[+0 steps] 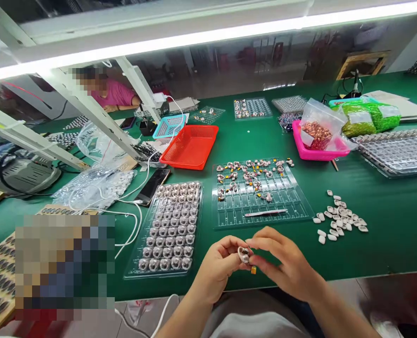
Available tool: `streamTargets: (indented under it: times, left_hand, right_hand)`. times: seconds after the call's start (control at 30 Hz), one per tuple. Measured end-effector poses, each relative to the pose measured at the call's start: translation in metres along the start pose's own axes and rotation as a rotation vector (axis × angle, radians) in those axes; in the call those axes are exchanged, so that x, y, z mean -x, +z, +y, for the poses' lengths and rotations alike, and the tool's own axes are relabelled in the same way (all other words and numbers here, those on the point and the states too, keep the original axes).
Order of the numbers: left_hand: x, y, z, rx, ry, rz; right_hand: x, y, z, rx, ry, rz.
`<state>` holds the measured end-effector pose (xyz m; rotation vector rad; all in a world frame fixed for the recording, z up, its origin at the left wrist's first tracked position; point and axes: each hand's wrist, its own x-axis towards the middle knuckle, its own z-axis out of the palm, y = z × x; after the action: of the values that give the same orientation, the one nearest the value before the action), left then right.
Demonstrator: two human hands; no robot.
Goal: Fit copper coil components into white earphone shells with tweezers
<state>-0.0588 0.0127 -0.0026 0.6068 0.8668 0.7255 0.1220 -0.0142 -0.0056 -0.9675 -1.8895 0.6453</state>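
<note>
At the table's front edge, my left hand pinches a small pale earbud shell between thumb and fingers. My right hand closes on its right side with thumb and index finger. A yellow tab hangs just below the shell, near the right fingertips. Beyond my hands lies a clear plastic tray with several similar pale parts with yellow bits in its far rows. Metal tweezers rest on the tray's near part. Small white caps lie loose to the right.
Left of my hands stands a tray of shiny domed parts, beside a phone and white cables. Farther back are a red basket, a blue basket and a pink tray with bagged copper-coloured parts. A person in pink sits across.
</note>
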Motion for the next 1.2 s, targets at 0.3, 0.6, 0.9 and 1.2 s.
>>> streamTargets:
  times: [0.3,0.6,0.9,1.2]
  left_hand:
    - [-0.004,0.004,-0.003,-0.022,0.129,0.109]
    - [0.001,-0.002,-0.018,-0.564,0.43,0.13]
    - [0.005,0.002,-0.02,-0.92,0.839,0.091]
    - [0.007,-0.001,-0.03,-0.688,0.623,0.127]
  right_hand:
    - [0.01,0.032,0.001,0.42,-0.028,0.217]
    - [0.015,0.026,-0.001,0.202,0.103,0.27]
    - [0.014,0.025,-0.005,0.072,0.258,0.232]
    - [0.019,0.026,-0.012,-0.463,0.712,0.172]
